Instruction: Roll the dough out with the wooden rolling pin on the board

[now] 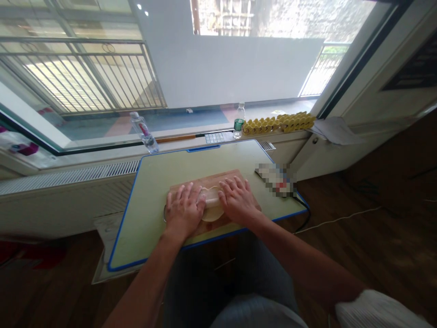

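A pale rolling pin [210,198] lies across a round, flat piece of dough [214,214] on a wooden cutting board [235,176]. My left hand [184,206] rests on the pin's left end, palm down, fingers stretched forward and apart. Over the right end lies my right hand [237,197], also palm down with its fingers extended. Both ends of the pin are hidden beneath the hands, and only its middle shows. The dough reaches out on both sides of the pin, between the two hands.
The board lies on a light-green folding table [143,228] with a blue edge. A blurred-out object [276,180] with a black cord sits at its right. Along the windowsill stand two plastic bottles, left [144,132] and middle [239,122], and yellow egg cartons [280,124].
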The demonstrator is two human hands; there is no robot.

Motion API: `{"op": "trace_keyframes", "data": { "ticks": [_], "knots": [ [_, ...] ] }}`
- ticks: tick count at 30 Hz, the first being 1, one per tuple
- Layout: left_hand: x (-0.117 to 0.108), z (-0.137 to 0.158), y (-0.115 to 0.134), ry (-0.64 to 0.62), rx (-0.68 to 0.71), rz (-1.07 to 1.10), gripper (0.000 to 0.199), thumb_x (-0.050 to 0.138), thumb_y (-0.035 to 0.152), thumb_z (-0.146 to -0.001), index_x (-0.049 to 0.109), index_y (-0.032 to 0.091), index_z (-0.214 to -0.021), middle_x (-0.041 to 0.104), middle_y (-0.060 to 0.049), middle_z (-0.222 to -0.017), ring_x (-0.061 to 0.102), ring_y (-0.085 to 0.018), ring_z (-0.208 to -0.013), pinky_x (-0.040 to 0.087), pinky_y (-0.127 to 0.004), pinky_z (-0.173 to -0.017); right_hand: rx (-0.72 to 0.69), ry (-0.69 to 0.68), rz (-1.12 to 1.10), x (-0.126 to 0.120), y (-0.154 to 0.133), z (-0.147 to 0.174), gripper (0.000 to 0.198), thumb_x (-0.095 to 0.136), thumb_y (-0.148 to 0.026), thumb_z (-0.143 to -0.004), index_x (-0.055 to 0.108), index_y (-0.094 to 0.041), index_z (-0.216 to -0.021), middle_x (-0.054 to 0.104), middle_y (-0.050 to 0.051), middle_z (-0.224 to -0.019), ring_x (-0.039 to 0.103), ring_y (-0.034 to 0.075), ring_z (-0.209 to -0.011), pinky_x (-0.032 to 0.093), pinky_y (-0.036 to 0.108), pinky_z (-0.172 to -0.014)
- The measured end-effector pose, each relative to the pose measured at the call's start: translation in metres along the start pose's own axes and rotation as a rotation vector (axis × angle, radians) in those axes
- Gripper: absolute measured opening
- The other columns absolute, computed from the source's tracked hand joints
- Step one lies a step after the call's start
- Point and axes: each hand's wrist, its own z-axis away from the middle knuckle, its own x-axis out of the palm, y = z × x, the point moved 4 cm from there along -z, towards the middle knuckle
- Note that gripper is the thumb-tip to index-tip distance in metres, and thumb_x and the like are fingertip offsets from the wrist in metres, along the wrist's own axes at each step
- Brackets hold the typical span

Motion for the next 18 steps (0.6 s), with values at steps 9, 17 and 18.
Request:
{"op": "trace_keyframes", "data": {
  "ticks": [9, 17, 18],
  "knots": [
    [0.002, -0.007, -0.003, 0.002, -0.02, 0.005, 0.059, 0.027, 0.054, -0.107, 0.054, 0.034, -0.155, 0.047, -0.005, -0.168, 0.041, -0.03, -0.154, 0.029, -0.057, -0.127, 0.009, 0.002, -0.01, -0.002, 0.0, -0.006, 0.051, 0.034, -0.044, -0.11, 0.058, -0.025, -0.15, 0.054, 0.006, -0.161, 0.036, 0.032, -0.154, 0.022, 0.055, -0.127],
    [0.005, -0.05, -0.011, -0.071, -0.035, 0.041, 0.063, 0.031, 0.057, -0.104, 0.051, 0.029, -0.158, 0.044, -0.009, -0.169, 0.039, -0.032, -0.155, 0.028, -0.062, -0.127, 0.017, 0.035, -0.019, 0.004, 0.007, -0.044, 0.052, 0.04, -0.042, -0.106, 0.058, -0.024, -0.151, 0.057, 0.006, -0.158, 0.042, 0.029, -0.147, 0.027, 0.047, -0.125],
    [0.006, -0.056, -0.013, -0.092, -0.039, 0.052, 0.065, 0.032, 0.058, -0.103, 0.049, 0.029, -0.159, 0.043, -0.009, -0.17, 0.038, -0.032, -0.156, 0.027, -0.063, -0.127, 0.025, 0.023, -0.025, 0.006, 0.009, -0.048, 0.053, 0.039, -0.043, -0.106, 0.057, -0.024, -0.152, 0.056, 0.006, -0.159, 0.041, 0.03, -0.147, 0.027, 0.047, -0.125]
  ]
}}
